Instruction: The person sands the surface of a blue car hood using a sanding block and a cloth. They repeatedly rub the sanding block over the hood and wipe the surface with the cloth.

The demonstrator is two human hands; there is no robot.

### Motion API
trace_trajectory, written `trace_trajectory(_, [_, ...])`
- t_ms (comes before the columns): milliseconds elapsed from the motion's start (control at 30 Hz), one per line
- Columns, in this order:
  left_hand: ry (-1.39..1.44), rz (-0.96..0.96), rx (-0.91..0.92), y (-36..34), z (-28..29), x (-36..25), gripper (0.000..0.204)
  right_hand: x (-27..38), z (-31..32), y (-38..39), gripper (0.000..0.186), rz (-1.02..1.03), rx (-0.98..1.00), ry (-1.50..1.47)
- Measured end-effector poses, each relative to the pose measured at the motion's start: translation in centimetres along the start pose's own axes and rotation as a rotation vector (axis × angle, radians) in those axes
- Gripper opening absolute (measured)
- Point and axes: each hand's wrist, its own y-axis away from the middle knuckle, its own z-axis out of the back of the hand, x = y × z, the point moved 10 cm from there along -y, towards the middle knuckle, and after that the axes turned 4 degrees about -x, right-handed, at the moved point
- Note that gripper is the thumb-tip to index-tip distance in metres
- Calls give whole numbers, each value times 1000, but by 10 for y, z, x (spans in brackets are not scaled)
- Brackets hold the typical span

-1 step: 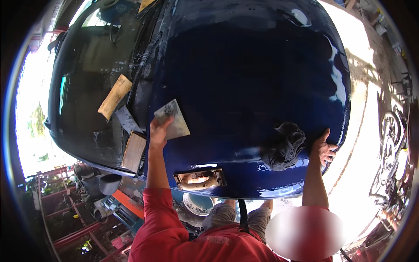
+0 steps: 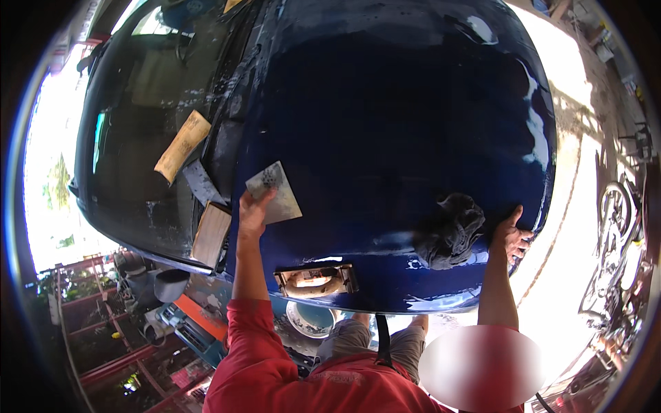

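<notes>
The left hand [image 2: 252, 212] grasps a flat grey sheet [image 2: 281, 199] by its near left side, over the blue hood [image 2: 385, 124] toward the windshield [image 2: 141, 151]. Whether the sheet lies flat on the paint or is tipped off it, I cannot tell. If tipped, a corner could dig into the finish under pressure; grit caught beneath could scratch it. With the fingers clasping only 1 side, the far end could lift or twist when pushed.

The right hand [image 2: 513, 237] holds nothing: its fingers are released and spread over the hood's front edge. That edge looks glossy and curves away, so a palm bearing weight there could slip. A crumpled dark cloth [image 2: 451, 237] lies near that hand, and a careless sweep could drag any dirt in it across the surface.

The handled block [image 2: 313, 279] sits near the hood's side edge; a knock from the left forearm [image 2: 250, 265] could tip it toward the bucket [image 2: 309, 321] below. By the windshield, a tan strip [image 2: 182, 146], a grey strip [image 2: 200, 182] and a wooden block [image 2: 211, 235] rest close together, and a backward elbow swing could shove the last 1 off.
</notes>
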Motion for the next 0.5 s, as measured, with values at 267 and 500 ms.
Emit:
trace_trajectory(267, [249,-357,-45,5,23,26,32,1,-14,-17,130,15,-58,-50])
trace_trajectory(500, [153,-356,-47,14,28,26,34,-3,-15,-27,134,14,-44,-100])
